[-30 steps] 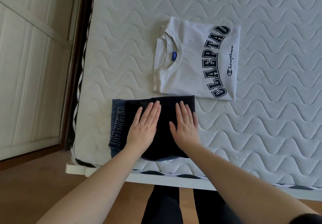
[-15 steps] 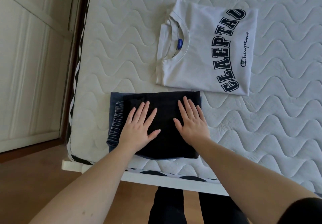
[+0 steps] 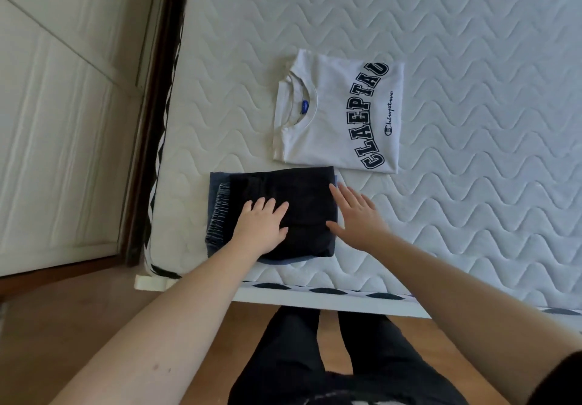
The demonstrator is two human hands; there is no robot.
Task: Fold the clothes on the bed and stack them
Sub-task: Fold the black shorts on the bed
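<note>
Wood and panel, far left: a brown floor (image 3: 78, 326) and a pale panelled door (image 3: 56, 121) border the bed's left edge
Bed: a white quilted mattress (image 3: 472, 58) carries all the clothes; its near edge shows a dark zigzag trim
Dark stack: a folded black garment (image 3: 293, 196) lies on top of a folded blue garment (image 3: 217, 177), whose edge shows along the left and near sides; a ribbed dark waistband peeks out at the left; the pile sits near the mattress's near-left corner
Left hand: the left hand (image 3: 261, 228) rests flat on the black garment, fingers straight and a little spread; its grip is released and it holds nothing
Right hand: the right hand (image 3: 356, 215) is released too, fingers extended; half a second ago it lay flat on the pile beside the left, now it has slid off the right edge and appears to be just above the mattress, only the fingertips and thumb overlapping the dark cloth
White shirt: a folded white T-shirt (image 3: 333, 114) with dark block lettering lies just beyond the pile, nearly touching its far edge, collar to the left
Meaning of the change: smoothing of the dark pile looks finished, and the right hand seems bound for the shirt
Remaining: the shirt is folded but not yet stacked, so lifting it onto the black garment looks like the last step
</note>
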